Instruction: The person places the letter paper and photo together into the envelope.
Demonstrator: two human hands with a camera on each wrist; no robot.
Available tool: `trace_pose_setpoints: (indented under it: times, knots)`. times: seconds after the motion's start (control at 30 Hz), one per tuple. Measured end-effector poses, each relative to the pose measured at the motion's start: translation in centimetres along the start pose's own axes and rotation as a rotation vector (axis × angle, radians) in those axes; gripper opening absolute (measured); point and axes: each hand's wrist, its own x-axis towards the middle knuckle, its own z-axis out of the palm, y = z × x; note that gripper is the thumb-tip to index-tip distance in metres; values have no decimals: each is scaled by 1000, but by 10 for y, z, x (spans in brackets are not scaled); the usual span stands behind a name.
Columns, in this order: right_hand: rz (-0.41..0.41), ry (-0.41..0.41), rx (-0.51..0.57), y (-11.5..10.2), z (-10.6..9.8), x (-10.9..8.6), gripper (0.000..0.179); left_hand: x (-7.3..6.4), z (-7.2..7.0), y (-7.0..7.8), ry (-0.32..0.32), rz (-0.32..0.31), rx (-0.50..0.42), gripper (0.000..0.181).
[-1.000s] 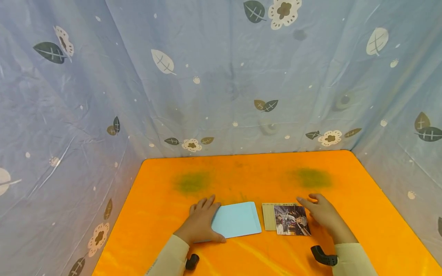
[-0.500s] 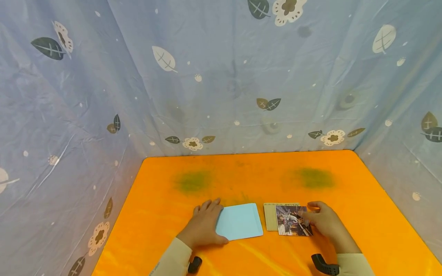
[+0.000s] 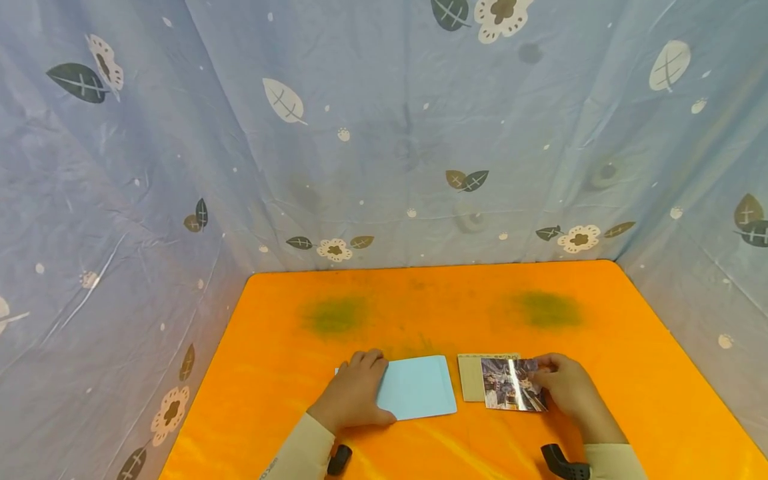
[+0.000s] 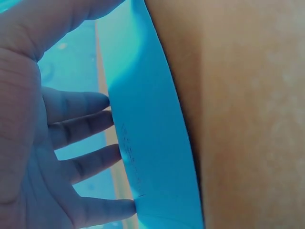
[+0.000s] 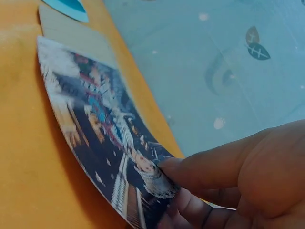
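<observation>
A light blue envelope (image 3: 417, 387) lies in front of me, a fold line near its right end. My left hand (image 3: 354, 393) spans its left part, thumb at the near edge. In the left wrist view, straight fingers (image 4: 93, 162) meet one edge of the envelope (image 4: 152, 138). My right hand (image 3: 567, 387) pinches the right end of a glossy photo print (image 3: 507, 385) between thumb and fingers. In the right wrist view, the photo (image 5: 100, 124) bends, its gripped end raised. A beige card (image 3: 471, 379) with a patterned top edge lies partly under it.
An orange-topped table (image 3: 420, 307) bears everything, with two dark greenish patches near its back. Pale blue curtains (image 3: 384, 133) with leaves and flowers enclose the back and both sides. Black wrist straps (image 3: 564, 461) sit by the sleeves.
My right hand has come down onto the photo's right end and now pinches it. The photo has shifted slightly right and tilted, catching a bright glare. My left hand stays on the envelope.
</observation>
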Motion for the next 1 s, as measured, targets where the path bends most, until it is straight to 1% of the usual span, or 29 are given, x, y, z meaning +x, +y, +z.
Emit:
trace_pose_setpoints:
  times: [0.2,0.27,0.4,0.47,0.7,0.77,0.87,1.0]
  knots:
    - [-15,-8,21,1,-3,-3,42,0,-4,0,12,20,-30,92]
    - [-11,-3,37,1,-3,-4,40,-1,-5,-1,6,16,-39,92]
    - [3,1,103,0,-3,-4,30,-1,-6,-1,4,7,-62,92]
    - [6,7,124,0,-3,-4,30,-1,-6,-1,3,4,-75,92]
    - [-9,6,202,-5,-2,-4,43,0,-6,-2,1,-1,-99,90]
    - [-10,17,209,-5,-1,-4,45,0,-5,-3,1,1,-107,89]
    - [-7,34,230,-5,3,-4,48,0,-5,-3,-2,0,-113,89]
    - [-25,51,249,-7,10,-3,50,0,-6,-2,-8,-5,-115,89]
